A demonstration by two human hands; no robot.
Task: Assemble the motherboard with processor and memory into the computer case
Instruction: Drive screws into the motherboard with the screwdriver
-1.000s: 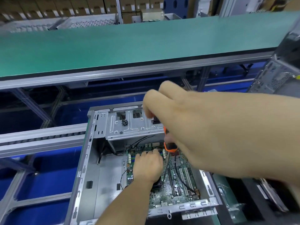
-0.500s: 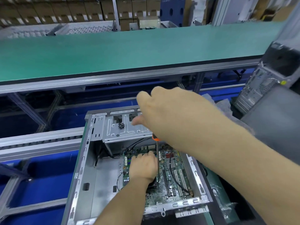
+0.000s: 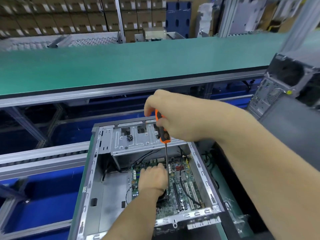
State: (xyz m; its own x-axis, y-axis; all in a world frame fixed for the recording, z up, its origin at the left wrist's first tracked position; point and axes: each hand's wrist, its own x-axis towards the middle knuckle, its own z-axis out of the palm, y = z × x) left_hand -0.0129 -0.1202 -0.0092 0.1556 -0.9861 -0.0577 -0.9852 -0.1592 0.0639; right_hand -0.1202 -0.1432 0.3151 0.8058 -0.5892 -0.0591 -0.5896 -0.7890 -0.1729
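the left hand is pressing flat on the motherboard, which is lying inside the computer case. the right hand is gripping the orange screwdriver, tip down on the board. the board looks stiff but fragile, best held by its edges.

left hand: bare, no glove, no ring seen
right hand: bare, no glove, no ring seen
left forearm: bare, no sleeve in frame
right forearm: bare up to frame edge, no sleeve
wrists: no watch or strap
fingers: nails too blurred to tell
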